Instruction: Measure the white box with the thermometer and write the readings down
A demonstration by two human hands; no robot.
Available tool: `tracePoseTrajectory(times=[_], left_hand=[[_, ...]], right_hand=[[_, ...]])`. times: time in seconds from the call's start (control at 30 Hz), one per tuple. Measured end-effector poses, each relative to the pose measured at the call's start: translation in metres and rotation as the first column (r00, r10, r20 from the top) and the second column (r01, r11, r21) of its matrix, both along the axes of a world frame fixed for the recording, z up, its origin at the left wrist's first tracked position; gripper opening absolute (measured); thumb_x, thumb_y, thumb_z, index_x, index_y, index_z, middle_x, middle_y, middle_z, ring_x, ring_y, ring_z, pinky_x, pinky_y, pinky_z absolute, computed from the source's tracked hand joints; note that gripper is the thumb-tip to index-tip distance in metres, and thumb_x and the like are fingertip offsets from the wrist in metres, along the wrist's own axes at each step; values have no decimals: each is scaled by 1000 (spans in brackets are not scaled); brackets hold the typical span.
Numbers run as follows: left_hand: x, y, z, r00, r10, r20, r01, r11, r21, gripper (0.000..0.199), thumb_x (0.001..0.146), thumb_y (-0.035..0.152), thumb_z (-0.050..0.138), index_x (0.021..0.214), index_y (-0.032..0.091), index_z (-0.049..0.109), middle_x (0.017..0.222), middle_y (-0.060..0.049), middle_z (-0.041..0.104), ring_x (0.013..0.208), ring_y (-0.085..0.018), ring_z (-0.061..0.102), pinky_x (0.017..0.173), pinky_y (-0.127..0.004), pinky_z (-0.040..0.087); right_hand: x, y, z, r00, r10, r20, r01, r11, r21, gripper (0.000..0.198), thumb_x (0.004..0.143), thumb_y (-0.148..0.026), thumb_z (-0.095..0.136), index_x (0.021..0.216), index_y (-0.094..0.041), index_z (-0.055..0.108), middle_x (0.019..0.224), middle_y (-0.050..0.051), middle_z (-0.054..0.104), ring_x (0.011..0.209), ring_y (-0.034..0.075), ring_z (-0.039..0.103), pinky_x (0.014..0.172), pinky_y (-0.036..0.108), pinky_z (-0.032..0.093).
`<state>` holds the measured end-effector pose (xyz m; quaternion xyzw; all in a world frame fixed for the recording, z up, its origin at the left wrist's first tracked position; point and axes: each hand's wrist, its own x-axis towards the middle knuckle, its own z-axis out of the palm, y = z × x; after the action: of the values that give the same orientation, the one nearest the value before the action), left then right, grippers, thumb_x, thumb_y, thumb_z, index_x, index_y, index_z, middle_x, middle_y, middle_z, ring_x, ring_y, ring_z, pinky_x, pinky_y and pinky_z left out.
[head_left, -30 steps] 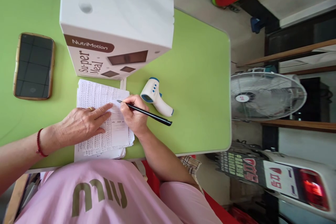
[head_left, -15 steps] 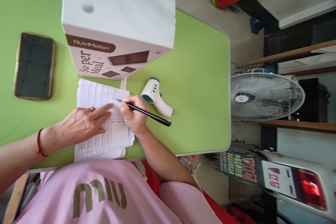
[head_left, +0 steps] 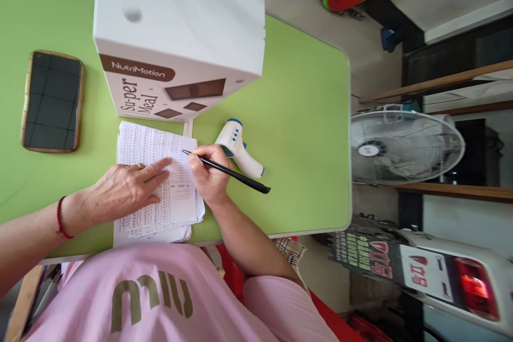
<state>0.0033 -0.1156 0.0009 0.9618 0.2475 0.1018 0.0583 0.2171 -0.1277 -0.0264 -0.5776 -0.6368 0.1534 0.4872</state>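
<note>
My right hand [head_left: 209, 173] grips a black pen [head_left: 236, 175], its tip at the upper right part of a sheet of paper [head_left: 148, 144]. Rows of small handwriting cover the sheet, which lies on a few more papers at the near edge of the green table. My left hand [head_left: 130, 189] rests on the sheet, fingers stretched out, a ring on one finger and a red cord at the wrist. Just beyond my right hand lies a white and blue infrared thermometer [head_left: 239, 148].
A white NutriMotion box [head_left: 180, 21] stands beyond the papers. At the left is a phone [head_left: 52, 101] in a brown-edged case. Past the green table's [head_left: 308, 133] right edge are a fan [head_left: 409, 144] and a scooter-like vehicle [head_left: 452, 278] with a red light.
My right hand and the pen have shifted slightly to the right along the paper. My left hand stays where it was.
</note>
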Motion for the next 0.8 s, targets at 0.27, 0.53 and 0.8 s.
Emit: tracePoseTrajectory(times=[0.27, 0.53, 0.8], left_hand=[[-3, 0, -2, 999, 15, -39, -15, 1000, 18, 37, 88, 32, 70, 121, 16, 64, 146, -10, 53, 64, -17, 67, 44, -31, 48], [-15, 30, 2, 761, 296, 577, -280, 953, -119, 5, 98, 19, 55, 102, 17, 53, 103, -5, 62, 69, -10, 56, 56, -23, 48], [-38, 79, -41, 494, 527, 691, -405, 843, -354, 61, 95, 61, 57, 133, 21, 31, 131, -14, 46, 113, -24, 57, 91, -37, 54]], right_hand=[[17, -1, 8, 962, 58, 266, -107, 979, 174, 15, 87, -15, 57, 98, -25, 60, 81, 1, 62, 68, 14, 60, 58, 29, 50], [21, -7, 20, 778, 175, 603, -310, 942, 128, 21, 79, -7, 62, 88, -26, 68, 94, 3, 67, 95, 23, 57, 84, 43, 41], [17, -8, 22, 694, 343, 633, -470, 882, 37, 20, 81, -10, 64, 97, -21, 69, 90, 2, 70, 88, 20, 57, 82, 39, 42]])
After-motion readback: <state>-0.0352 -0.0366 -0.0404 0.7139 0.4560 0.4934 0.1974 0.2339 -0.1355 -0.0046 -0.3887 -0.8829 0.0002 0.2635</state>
